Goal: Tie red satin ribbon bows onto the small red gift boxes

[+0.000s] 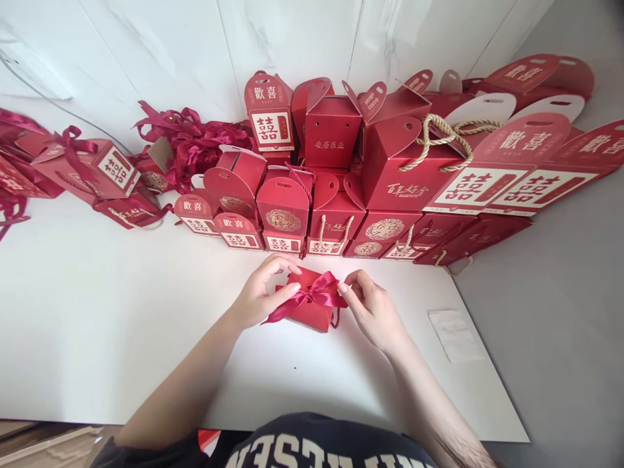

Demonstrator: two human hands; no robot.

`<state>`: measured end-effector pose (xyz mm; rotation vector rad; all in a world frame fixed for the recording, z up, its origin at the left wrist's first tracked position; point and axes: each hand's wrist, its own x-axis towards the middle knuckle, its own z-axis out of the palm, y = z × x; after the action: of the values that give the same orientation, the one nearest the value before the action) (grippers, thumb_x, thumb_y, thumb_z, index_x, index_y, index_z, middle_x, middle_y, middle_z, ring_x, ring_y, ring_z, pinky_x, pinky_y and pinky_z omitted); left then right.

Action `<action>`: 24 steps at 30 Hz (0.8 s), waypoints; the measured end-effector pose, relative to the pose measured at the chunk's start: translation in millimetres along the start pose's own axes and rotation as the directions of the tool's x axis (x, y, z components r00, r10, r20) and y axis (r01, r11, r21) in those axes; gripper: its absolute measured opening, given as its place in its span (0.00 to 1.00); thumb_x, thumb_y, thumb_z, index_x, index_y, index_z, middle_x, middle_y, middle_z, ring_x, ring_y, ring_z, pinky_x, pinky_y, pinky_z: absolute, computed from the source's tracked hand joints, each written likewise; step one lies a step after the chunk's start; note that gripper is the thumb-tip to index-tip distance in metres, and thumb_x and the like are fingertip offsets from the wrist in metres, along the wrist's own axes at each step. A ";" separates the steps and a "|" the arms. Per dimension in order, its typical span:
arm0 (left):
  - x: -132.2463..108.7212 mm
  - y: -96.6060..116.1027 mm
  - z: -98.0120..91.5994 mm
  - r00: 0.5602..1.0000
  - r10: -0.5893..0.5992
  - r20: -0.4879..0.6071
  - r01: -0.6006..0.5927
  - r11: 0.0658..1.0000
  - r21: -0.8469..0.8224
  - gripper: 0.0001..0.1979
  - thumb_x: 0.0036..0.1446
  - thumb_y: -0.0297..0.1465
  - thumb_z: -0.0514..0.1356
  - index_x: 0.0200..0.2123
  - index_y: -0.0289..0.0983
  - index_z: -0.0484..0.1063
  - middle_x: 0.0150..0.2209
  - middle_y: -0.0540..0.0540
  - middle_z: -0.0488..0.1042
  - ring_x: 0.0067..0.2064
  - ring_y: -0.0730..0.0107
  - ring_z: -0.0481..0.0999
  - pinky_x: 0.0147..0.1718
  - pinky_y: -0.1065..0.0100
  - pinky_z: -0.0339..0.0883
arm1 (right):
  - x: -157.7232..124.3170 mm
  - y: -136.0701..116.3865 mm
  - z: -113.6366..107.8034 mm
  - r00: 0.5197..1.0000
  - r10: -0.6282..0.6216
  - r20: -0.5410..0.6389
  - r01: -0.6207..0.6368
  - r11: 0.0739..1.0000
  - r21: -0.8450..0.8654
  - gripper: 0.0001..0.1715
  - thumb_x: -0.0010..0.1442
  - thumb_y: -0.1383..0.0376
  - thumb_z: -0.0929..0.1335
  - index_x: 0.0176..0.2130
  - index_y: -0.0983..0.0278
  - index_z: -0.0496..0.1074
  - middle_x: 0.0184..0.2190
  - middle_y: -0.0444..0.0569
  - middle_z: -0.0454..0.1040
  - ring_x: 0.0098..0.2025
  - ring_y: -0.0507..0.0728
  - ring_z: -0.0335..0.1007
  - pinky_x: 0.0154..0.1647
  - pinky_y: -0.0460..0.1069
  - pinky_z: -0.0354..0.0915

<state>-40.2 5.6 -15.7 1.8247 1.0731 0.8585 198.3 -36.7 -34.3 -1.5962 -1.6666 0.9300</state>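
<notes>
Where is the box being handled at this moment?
In the head view, the red box lies below centre on the white tabletop, between the left hand and right hand.

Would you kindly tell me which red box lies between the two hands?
The bow-topped box at the front; every other box on the table sits farther back, toward the wall.

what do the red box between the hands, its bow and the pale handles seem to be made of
Red box: probably thin card, slight sheen; flat panels, straight edges.
Bow: likely satin ribbon; glossy highlights along soft folds.
Pale handles: twisted cord, fibre unclear; rope-like strands show.
</notes>
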 end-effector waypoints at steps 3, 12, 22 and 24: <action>1.6 -0.1 7.9 1.000 -0.006 0.024 0.005 1.000 0.026 0.05 0.57 0.32 0.61 0.31 0.37 0.70 0.53 0.42 0.69 0.59 0.58 0.67 0.59 0.59 0.60 | -0.2 7.1 3.8 0.982 0.037 0.184 -0.059 0.991 0.116 0.24 0.66 0.47 0.61 0.30 0.62 0.64 0.22 0.41 0.64 0.25 0.52 0.56 0.30 0.47 0.54; 2.2 -4.4 11.0 0.997 -0.043 0.057 0.039 0.997 0.069 0.07 0.54 0.33 0.65 0.29 0.37 0.70 0.54 0.43 0.68 0.59 0.58 0.67 0.59 0.60 0.62 | -1.2 11.5 0.4 0.933 -0.069 0.352 -0.084 0.913 0.400 0.24 0.64 0.51 0.67 0.25 0.64 0.63 0.23 0.40 0.62 0.27 0.50 0.54 0.30 0.46 0.52; 5.5 1.3 11.2 0.990 -0.078 0.116 0.069 0.995 0.074 0.06 0.55 0.30 0.63 0.28 0.36 0.71 0.53 0.43 0.69 0.57 0.59 0.70 0.59 0.60 0.62 | 3.8 14.3 -8.6 0.927 -0.126 0.353 -0.009 0.934 0.356 0.21 0.67 0.54 0.65 0.27 0.64 0.66 0.25 0.41 0.66 0.30 0.51 0.59 0.34 0.45 0.54; 6.4 1.0 10.6 0.988 -0.093 0.125 0.085 0.994 0.064 0.05 0.55 0.30 0.63 0.28 0.36 0.71 0.54 0.43 0.69 0.56 0.59 0.71 0.57 0.60 0.63 | 5.7 16.4 -9.7 0.925 -0.140 0.353 0.001 0.929 0.369 0.21 0.67 0.54 0.64 0.27 0.64 0.66 0.25 0.41 0.65 0.30 0.51 0.58 0.34 0.46 0.54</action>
<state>-28.3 7.8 -18.3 1.8389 1.0992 0.6550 215.0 -30.2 -42.9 -1.1494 -1.6592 1.4808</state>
